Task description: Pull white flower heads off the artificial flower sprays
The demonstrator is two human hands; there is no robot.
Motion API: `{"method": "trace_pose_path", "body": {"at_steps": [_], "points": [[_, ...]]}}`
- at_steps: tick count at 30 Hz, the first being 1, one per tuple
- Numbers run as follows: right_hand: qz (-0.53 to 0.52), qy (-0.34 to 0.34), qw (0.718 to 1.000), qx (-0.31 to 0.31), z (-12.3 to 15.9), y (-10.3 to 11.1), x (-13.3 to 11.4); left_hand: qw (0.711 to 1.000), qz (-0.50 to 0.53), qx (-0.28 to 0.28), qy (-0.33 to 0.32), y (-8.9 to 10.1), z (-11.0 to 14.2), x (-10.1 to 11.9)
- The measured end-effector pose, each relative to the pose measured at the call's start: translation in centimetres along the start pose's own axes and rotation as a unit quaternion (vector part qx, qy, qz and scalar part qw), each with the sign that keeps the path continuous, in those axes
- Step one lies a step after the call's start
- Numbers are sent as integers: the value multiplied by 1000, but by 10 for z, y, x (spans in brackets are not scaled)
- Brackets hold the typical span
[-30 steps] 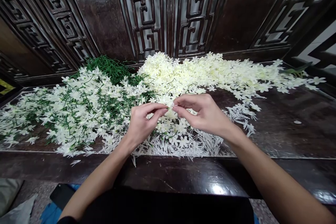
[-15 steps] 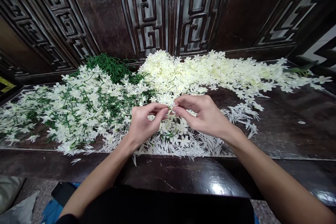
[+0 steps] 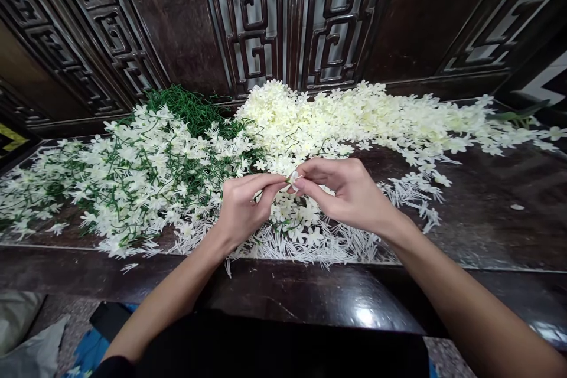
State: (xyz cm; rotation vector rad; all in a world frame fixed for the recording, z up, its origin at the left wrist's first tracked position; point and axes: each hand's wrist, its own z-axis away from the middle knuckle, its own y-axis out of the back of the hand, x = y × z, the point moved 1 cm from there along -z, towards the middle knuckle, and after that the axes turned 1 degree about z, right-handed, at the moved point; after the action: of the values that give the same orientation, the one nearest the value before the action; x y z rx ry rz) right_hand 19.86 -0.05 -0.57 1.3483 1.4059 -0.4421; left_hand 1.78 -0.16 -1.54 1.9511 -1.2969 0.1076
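Above the front of the bench, my left hand (image 3: 245, 204) and my right hand (image 3: 352, 195) meet fingertip to fingertip. Between them is a small white artificial flower (image 3: 293, 180) with a bit of green at its base. My left thumb and forefinger pinch the green stem end, mostly hidden by the fingers. On the petal side, my right fingertips are closed on the flower. Loose white blossoms (image 3: 345, 118) are heaped behind my hands. Thin white sprigs (image 3: 341, 251) lie scattered beneath my wrists.
To the left spreads a pile of white flowers on green stems (image 3: 146, 183). Bare green stems (image 3: 183, 107) are bunched at the back. A carved wooden backrest (image 3: 292, 18) rises behind the dark bench (image 3: 491, 212). One loose petal (image 3: 517, 207) lies at right.
The flower between my fingertips has turned slightly and shows more of its petals and green base. Both hands stay nearly in place; the view has shifted a little.
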Motion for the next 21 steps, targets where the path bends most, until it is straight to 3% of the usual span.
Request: {"method": "trace_pose_path", "body": {"at_steps": [10,21], "points": [[17,20,999,-24,0,-3,5,994,-34,-1,-108,-1,2,-5],[-48,-41,996,-59,3,-3,3,985,-46,-25,-164,3,1,-5]]}}
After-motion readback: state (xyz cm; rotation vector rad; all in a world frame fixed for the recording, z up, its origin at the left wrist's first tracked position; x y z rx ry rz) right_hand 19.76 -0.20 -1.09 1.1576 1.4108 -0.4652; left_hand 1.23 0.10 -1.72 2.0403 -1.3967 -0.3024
